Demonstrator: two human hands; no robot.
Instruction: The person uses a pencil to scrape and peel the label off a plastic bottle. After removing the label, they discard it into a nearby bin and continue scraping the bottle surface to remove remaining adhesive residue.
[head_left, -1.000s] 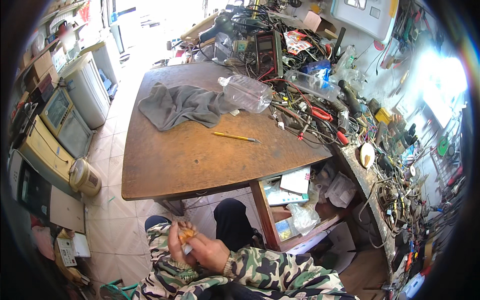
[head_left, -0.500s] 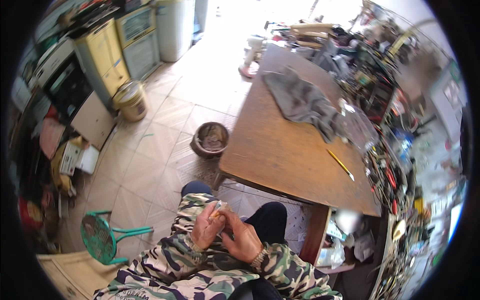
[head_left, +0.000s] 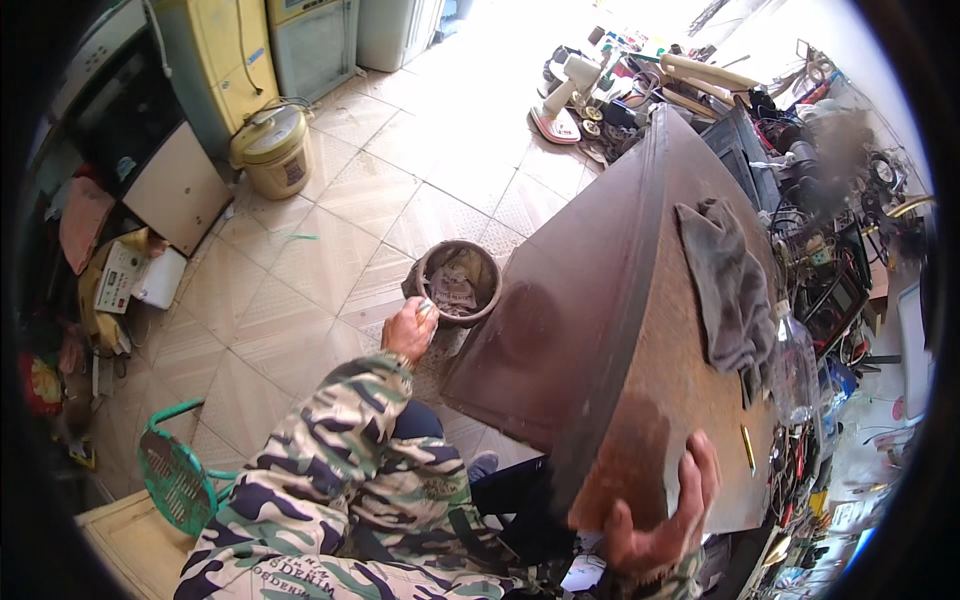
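Observation:
My left hand (head_left: 408, 332) is closed round a small, pale, crumpled thing that may be a piece of wrapper. It hovers at the near left rim of a round brown bin (head_left: 496, 280), which has crumpled dark material inside. My right hand (head_left: 665, 510), fingers spread and curved, is over the near end of the brown wooden table (head_left: 655, 300). Nothing shows in its grasp. A thin yellow pen-like tool (head_left: 748, 450) lies on the tabletop to its right. Farther back, a grey cloth (head_left: 725, 290) drapes along the table's right part.
At the left, a green stool (head_left: 175, 480) stands near my camouflage sleeve. A cream lidded pot (head_left: 275, 160) sits on the tiled floor (head_left: 330, 240) before yellow and grey cabinets. Cluttered tools, cables and parts line the table's right side, with a clear plastic bottle (head_left: 795, 365) among them.
My hands, together in my lap before, have parted. The left reached forward to the bin with the pale thing; the right moved right to the table and opened. The view has shifted.

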